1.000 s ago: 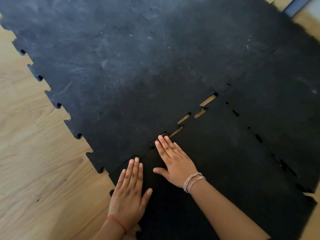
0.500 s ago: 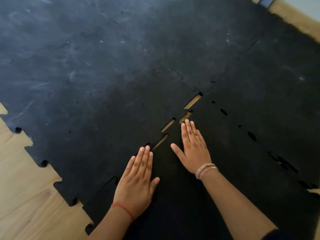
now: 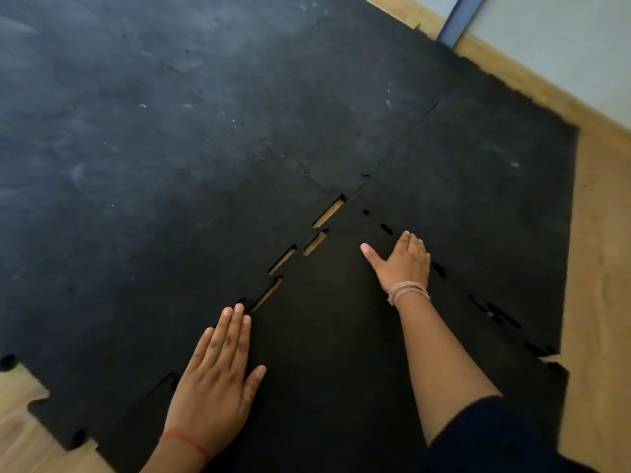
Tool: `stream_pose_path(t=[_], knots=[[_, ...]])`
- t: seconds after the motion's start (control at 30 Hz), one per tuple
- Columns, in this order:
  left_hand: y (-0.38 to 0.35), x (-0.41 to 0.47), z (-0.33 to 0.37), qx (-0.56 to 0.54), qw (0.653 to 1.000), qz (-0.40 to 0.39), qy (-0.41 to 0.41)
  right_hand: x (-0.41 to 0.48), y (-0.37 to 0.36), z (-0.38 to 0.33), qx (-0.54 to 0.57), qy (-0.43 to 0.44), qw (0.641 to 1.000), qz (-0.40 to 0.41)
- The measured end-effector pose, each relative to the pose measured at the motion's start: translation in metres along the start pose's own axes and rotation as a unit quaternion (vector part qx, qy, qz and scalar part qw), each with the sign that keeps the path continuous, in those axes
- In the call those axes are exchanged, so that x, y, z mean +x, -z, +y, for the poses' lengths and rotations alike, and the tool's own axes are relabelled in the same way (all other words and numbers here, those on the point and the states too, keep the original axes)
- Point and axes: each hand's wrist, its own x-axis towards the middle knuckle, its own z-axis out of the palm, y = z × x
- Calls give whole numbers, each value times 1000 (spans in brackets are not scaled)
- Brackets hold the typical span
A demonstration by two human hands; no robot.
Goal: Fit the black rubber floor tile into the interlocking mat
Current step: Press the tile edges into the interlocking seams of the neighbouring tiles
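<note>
The black rubber floor tile [image 3: 327, 336] lies at the near middle of the interlocking mat [image 3: 170, 148]. Along its left seam several narrow gaps [image 3: 328, 213] show the wooden floor. Its right seam shows small dark gaps [image 3: 438, 269]. My left hand [image 3: 215, 380] lies flat, fingers together, on the tile's left edge by the nearest gap. My right hand [image 3: 403, 261] presses on the tile's right seam, thumb out, fingers curled down so their tips are hidden.
Wooden floor [image 3: 601, 268] borders the mat on the right and at the near left corner [image 3: 20, 431]. A pale wall with a blue-grey strip [image 3: 461, 18] stands at the far right. The mat's near left edge has jigsaw teeth.
My right hand has moved from the left seam across to the right seam. My left hand has slid a little forward along the left seam. The view has shifted right.
</note>
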Motion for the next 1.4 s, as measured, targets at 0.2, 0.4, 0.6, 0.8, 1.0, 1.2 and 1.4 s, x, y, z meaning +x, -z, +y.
stream_pose_path(t=[0.2, 0.4, 0.6, 0.8, 1.0, 1.2, 1.4], knots=[[0, 0, 1, 13, 1000, -3, 7, 21, 21, 1, 68, -26, 997, -33], [0, 1, 4, 16, 1000, 8, 19, 33, 44, -3, 160, -63, 985, 9], [2, 2, 4, 23, 999, -6, 30, 25, 50, -8, 176, -77, 979, 72], [4, 5, 6, 33, 999, -20, 36, 35, 32, -11, 131, -61, 988, 49], [7, 4, 6, 31, 999, -16, 38, 22, 13, -9, 81, -30, 995, 43], [13, -19, 3, -21, 992, -3, 127, -125, -47, -54, 30, 401, 915, -31], [7, -33, 4, -24, 992, -4, 121, -146, -63, -56, -36, 551, 834, -13]])
